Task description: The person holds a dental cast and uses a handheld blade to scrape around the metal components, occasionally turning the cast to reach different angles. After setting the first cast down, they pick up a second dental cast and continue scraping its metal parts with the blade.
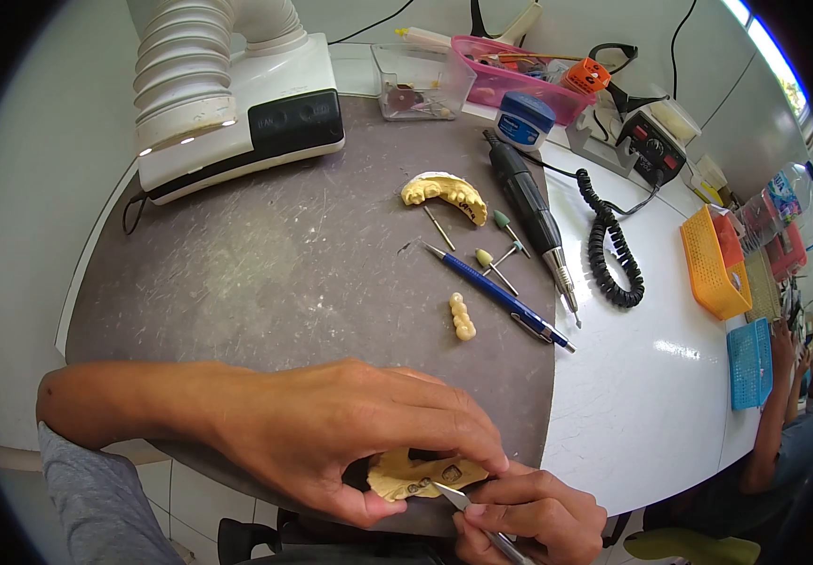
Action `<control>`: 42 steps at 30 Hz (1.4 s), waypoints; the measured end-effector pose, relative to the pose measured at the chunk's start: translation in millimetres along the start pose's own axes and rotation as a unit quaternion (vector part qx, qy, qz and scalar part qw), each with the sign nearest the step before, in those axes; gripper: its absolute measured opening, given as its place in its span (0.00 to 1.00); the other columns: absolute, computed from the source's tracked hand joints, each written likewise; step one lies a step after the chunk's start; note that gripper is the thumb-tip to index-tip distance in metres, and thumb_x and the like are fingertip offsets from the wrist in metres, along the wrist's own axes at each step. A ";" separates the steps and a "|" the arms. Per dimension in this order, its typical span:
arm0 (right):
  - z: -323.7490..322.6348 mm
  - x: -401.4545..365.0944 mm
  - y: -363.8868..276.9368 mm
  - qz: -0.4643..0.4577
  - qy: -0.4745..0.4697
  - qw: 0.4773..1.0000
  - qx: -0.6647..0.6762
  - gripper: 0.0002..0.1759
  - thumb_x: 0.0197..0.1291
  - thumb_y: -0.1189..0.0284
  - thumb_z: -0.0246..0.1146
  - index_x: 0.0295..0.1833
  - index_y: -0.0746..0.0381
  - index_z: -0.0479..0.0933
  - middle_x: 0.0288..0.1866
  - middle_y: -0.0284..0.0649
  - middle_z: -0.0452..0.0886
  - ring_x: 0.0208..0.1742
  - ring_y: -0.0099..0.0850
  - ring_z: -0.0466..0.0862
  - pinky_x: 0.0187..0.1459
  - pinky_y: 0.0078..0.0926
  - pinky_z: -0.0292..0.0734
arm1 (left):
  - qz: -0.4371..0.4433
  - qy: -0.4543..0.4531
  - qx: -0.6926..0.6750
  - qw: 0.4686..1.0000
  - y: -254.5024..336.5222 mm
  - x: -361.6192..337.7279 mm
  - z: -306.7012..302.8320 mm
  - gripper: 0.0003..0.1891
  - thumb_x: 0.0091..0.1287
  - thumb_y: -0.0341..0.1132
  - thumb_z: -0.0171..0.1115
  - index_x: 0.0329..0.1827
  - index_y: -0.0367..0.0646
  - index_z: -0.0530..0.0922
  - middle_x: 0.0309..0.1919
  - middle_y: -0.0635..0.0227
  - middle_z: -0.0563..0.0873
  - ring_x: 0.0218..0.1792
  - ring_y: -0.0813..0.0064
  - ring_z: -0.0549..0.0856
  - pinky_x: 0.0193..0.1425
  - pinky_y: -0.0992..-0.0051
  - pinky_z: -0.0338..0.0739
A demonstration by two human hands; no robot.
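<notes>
Near the front edge of the grey mat, my left hand (359, 424) closes round a yellow plaster dental model (390, 478) with dark pencil outlines on it. My right hand (543, 513) grips a craft knife (496, 537), its blade tip against or just over the model. Beyond the hands lies a tooth-coloured dental bridge (461, 317). A blue mechanical pencil (501, 297) rests slantwise beside it. Farther back sits a second, curved plaster model (444, 191) with teeth. Several grinding burs, one with a green tip (502, 220), lie between that model and the pencil.
A black dental handpiece (529, 207) with a coiled cord (611, 254) lies right of the mat. A white suction unit (284, 122) stands back left. Behind are a pink basket (482, 89) and a blue-lidded jar (524, 121). Another person's arm (769, 424) shows far right.
</notes>
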State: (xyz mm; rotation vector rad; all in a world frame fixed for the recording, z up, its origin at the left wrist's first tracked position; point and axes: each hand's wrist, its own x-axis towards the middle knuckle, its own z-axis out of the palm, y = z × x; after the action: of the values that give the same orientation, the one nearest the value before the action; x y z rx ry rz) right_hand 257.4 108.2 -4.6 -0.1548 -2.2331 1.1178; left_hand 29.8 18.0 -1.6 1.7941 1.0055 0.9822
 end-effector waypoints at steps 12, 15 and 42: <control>3.6 -3.9 -5.1 0.008 0.001 0.999 -0.040 0.11 0.53 0.81 0.78 0.38 0.66 0.81 0.35 0.49 0.87 0.39 0.40 0.91 0.42 0.30 0.87 | -0.002 -0.019 0.013 1.000 -0.1 -0.5 -3.5 0.35 0.55 0.25 0.73 0.70 0.43 0.75 0.66 0.66 0.82 0.65 0.63 0.81 0.77 0.54 0.68; 2.6 -3.0 -5.3 0.002 0.011 0.999 -0.037 0.11 0.52 0.81 0.77 0.36 0.67 0.80 0.33 0.50 0.86 0.36 0.40 0.91 0.41 0.31 0.87 | 0.024 -0.004 0.019 1.000 -6.4 -1.9 0.5 0.35 0.55 0.24 0.72 0.71 0.43 0.75 0.67 0.66 0.81 0.65 0.63 0.81 0.76 0.55 0.69; 3.5 -2.5 -4.7 -0.003 -0.003 0.999 -0.052 0.11 0.52 0.81 0.77 0.35 0.66 0.80 0.34 0.49 0.87 0.41 0.42 0.92 0.44 0.32 0.88 | 0.018 -0.022 0.037 0.999 -5.2 -1.3 -3.7 0.35 0.56 0.25 0.72 0.72 0.46 0.76 0.67 0.66 0.82 0.64 0.63 0.81 0.78 0.52 0.67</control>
State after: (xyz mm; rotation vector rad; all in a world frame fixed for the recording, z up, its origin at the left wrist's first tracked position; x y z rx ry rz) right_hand 258.1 101.9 -3.9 -0.1870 -2.2970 0.9997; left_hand 24.7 19.6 -5.3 1.8921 0.9969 0.9337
